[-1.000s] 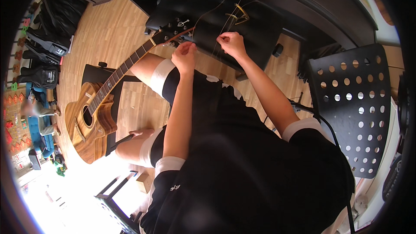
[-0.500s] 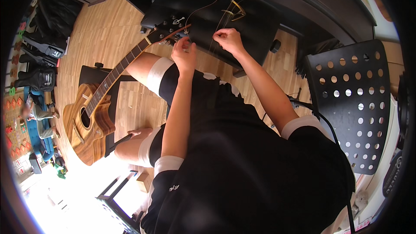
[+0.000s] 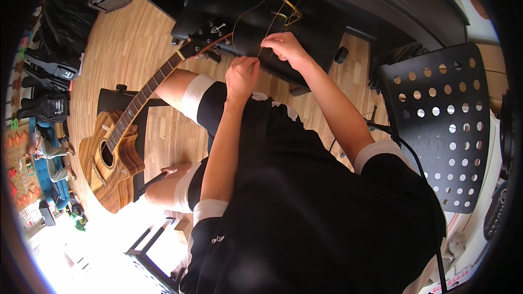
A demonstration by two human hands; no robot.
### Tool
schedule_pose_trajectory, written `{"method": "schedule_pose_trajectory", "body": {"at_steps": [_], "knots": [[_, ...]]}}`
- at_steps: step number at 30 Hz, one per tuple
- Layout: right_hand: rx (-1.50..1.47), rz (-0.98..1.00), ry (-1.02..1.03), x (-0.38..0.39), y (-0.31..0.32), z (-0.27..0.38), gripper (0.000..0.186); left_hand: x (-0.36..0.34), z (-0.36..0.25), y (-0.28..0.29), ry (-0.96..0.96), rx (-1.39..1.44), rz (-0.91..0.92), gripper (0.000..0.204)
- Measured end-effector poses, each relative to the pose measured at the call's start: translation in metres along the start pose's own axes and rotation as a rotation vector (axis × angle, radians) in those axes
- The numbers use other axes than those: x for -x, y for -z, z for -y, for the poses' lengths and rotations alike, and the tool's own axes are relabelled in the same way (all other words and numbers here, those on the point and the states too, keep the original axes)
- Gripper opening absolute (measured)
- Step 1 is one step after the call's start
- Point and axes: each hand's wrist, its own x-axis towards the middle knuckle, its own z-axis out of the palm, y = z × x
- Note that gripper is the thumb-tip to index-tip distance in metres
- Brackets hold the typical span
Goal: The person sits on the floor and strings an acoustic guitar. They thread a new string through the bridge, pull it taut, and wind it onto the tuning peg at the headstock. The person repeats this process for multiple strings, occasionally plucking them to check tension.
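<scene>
Both my hands are raised side by side in front of my lap. My left hand (image 3: 242, 79) has its fingers curled in, pinching a thin guitar string (image 3: 234, 26) that loops up over the bench. A little higher and to the right, my right hand (image 3: 286, 49) pinches a thin string too; whether it is the same one cannot be made out. To the left, an acoustic guitar (image 3: 122, 171) slants with its wooden body low and its dark headstock (image 3: 202, 41) on the black padded bench (image 3: 321, 35). A gold capo-like clip (image 3: 293, 13) lies on that bench.
A black perforated music stand (image 3: 430, 100) stands at my right. Lower left is a dark metal frame (image 3: 144, 242). Black instrument bags (image 3: 49, 106) line the far left, near a seated person (image 3: 52, 152). A dark cable (image 3: 411, 155) runs by my right arm.
My left hand has moved right and slightly down, and its fingers have turned inward. My right hand has shifted slightly left, so the two hands are closer together.
</scene>
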Motion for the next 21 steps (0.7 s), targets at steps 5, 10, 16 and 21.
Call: {"method": "schedule_pose_trajectory", "body": {"at_steps": [5,10,16,21], "knots": [[-0.199,-0.013,0.075,0.001,-0.005,0.025,0.006,0.004,-0.029,0.022,0.153,0.181,-0.102,0.011],[-0.241,-0.065,0.108,-0.009,0.010,0.039,0.013,0.014,-0.071,0.074,0.235,0.142,-0.064,0.011],[-0.223,-0.114,0.084,-0.022,0.014,0.051,0.018,0.047,-0.111,0.122,0.277,0.116,-0.015,0.010],[-0.244,-0.127,0.095,-0.039,0.021,0.048,0.018,0.085,-0.128,0.157,0.406,0.032,0.092,0.009]]}}
